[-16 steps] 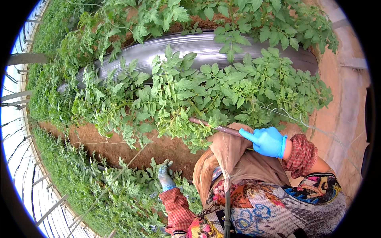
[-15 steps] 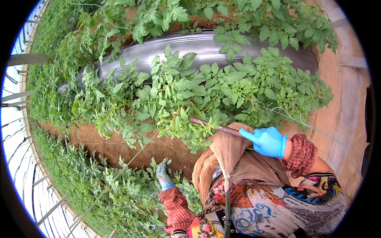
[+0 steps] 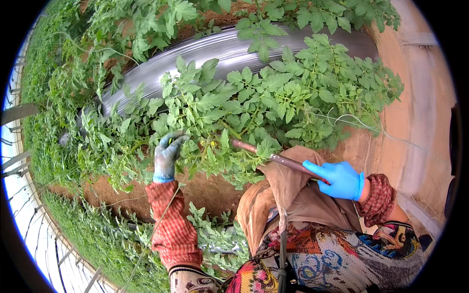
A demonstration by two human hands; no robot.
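Note:
My left hand (image 3: 167, 155), in a soiled blue-grey glove, reaches in among the leaves of a tomato plant (image 3: 210, 105). Its fingers curve with a gap between them, and nothing held shows there. Small yellow flowers (image 3: 213, 143) lie just to the right of it. In a clean blue glove, my right hand (image 3: 339, 179) is closed round a brown rod (image 3: 288, 162), index finger laid along the top. The rod points left, its far end at the plant's lower leaves. Part of its near end is hidden by the hand.
Silvery plastic film (image 3: 215, 56) covers a bed behind the plant, with more plants beyond. A bare soil path (image 3: 117, 193) runs at left. Thin string (image 3: 159, 219) slants past my left sleeve; pale twine (image 3: 359, 122) loops at right. Brown cloth (image 3: 312, 207) covers my lap.
My left hand has moved up and left from above the path into the plant's leaves. The right hand and rod have barely shifted; the whole view has moved slightly.

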